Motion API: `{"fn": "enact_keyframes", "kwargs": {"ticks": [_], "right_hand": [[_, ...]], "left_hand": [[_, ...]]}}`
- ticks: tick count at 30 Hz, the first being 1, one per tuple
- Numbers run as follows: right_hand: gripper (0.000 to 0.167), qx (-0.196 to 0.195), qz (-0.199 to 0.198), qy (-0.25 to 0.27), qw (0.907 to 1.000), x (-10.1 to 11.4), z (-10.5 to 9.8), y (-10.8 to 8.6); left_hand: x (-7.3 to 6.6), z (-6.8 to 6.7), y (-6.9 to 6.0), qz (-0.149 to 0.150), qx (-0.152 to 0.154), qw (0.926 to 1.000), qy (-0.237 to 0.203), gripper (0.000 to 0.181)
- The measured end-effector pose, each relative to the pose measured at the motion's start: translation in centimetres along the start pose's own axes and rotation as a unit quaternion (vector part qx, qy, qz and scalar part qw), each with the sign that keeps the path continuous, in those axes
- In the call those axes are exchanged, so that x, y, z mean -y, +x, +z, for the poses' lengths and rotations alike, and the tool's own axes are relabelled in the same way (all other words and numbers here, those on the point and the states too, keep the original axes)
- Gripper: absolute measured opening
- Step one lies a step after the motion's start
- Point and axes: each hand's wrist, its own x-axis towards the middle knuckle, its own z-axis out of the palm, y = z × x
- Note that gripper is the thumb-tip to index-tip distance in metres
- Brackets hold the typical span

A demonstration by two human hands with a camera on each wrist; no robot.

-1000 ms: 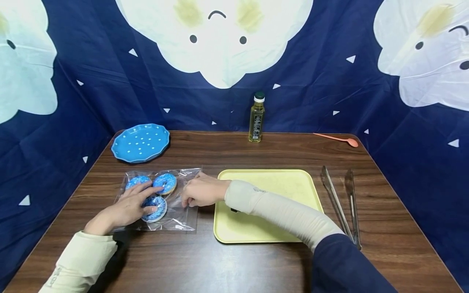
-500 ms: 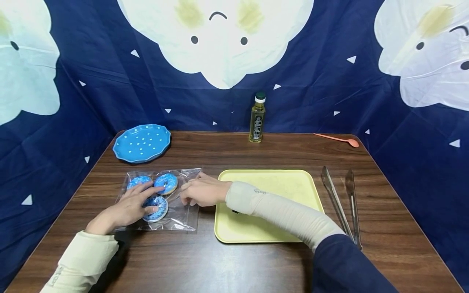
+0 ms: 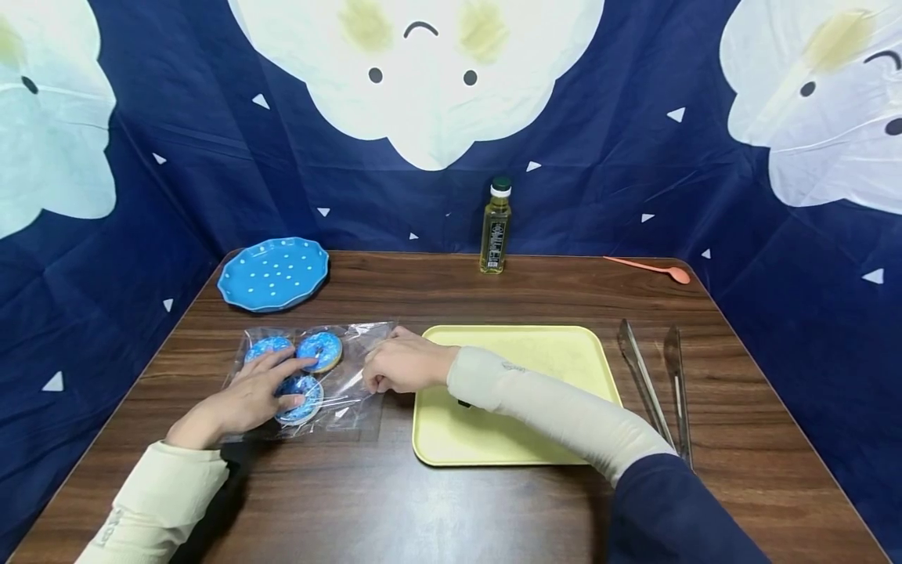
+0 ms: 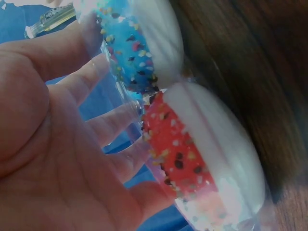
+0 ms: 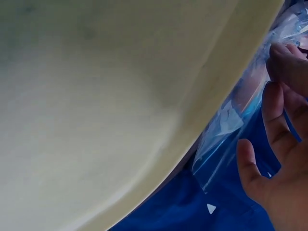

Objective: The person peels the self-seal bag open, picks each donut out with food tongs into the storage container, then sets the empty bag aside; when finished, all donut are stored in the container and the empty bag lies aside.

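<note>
Left of the yellow tray lies the clear plastic bag, its frosted doughnuts under the person's left hand, fingers spread, while the right hand, nearer the tray, pinches the bag's tray-side edge.

dotted blue plate, green-capped bottle, orange spoon

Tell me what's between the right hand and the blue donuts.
Head view: just a stretch of clear bag, pinched by the right hand, with no other object between that hand and the blue donuts.
</note>
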Motion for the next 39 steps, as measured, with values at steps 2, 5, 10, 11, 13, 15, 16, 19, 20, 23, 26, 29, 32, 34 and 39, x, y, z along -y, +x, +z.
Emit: {"fn": "enact_keyframes", "kwargs": {"ticks": [2,5,10,11,13,15,16,19,20,23,26,29,32,34,39], "right_hand": [[0.016,0.003,0.005,0.010,0.9999,-0.2,0.0,-0.3],[0.017,0.006,0.009,0.012,0.9999,-0.5,0.0,-0.8],[0.016,-0.005,0.005,-0.031,0.9995,-0.1,0.1,-0.8],[0.017,-0.005,0.001,-0.039,0.9992,0.1,0.1,-0.7],[0.021,-0.003,-0.012,-0.055,0.9984,0.7,0.2,-0.3],[0.025,0.009,-0.026,-0.061,0.9978,1.4,0.4,0.1],[0.025,0.015,-0.033,-0.062,0.9974,1.7,0.5,0.3],[0.024,0.031,-0.048,-0.070,0.9959,2.6,0.7,0.8],[0.022,0.033,-0.051,-0.072,0.9956,2.8,0.8,0.9],[0.017,0.030,-0.051,-0.073,0.9956,3.0,0.8,1.1],[0.013,0.019,-0.049,-0.071,0.9961,2.8,0.6,0.9],[0.012,0.009,-0.049,-0.061,0.9969,2.5,0.4,0.4],[0.012,-0.001,-0.045,-0.052,0.9977,2.2,0.3,-0.3],[0.012,-0.007,-0.041,-0.044,0.9982,2.0,0.3,-0.8],[0.015,-0.008,-0.038,-0.038,0.9985,1.7,0.3,-1.6]], "left_hand": [[0.0,0.0,0.0,0.001,-0.001,1.0000,-0.003,0.056],[0.0,0.0,0.0,-0.002,0.000,1.0000,-0.004,0.056],[-0.1,0.0,0.0,-0.006,0.001,1.0000,0.001,0.057],[0.0,-0.1,0.0,-0.004,0.000,1.0000,0.002,0.057],[-0.1,-0.1,0.0,-0.005,0.001,1.0000,0.001,0.057],[-0.1,-0.1,0.1,-0.004,0.003,1.0000,-0.002,0.057],[-0.1,-0.1,0.1,-0.004,0.003,1.0000,-0.003,0.057],[-0.2,0.0,0.1,-0.009,0.007,0.9999,-0.005,0.057],[-0.2,0.0,0.1,-0.010,0.008,0.9999,-0.005,0.057],[-0.1,-0.1,0.0,-0.012,0.007,0.9999,-0.003,0.057],[0.0,-0.1,-0.1,-0.011,0.004,0.9999,-0.002,0.057],[0.0,-0.1,-0.1,-0.007,0.000,1.0000,-0.002,0.057],[0.2,0.0,0.0,-0.007,0.001,1.0000,-0.001,0.056],[0.2,0.1,0.0,-0.005,0.001,1.0000,-0.002,0.056],[0.0,0.0,0.0,-0.008,0.002,1.0000,-0.002,0.056]]}}
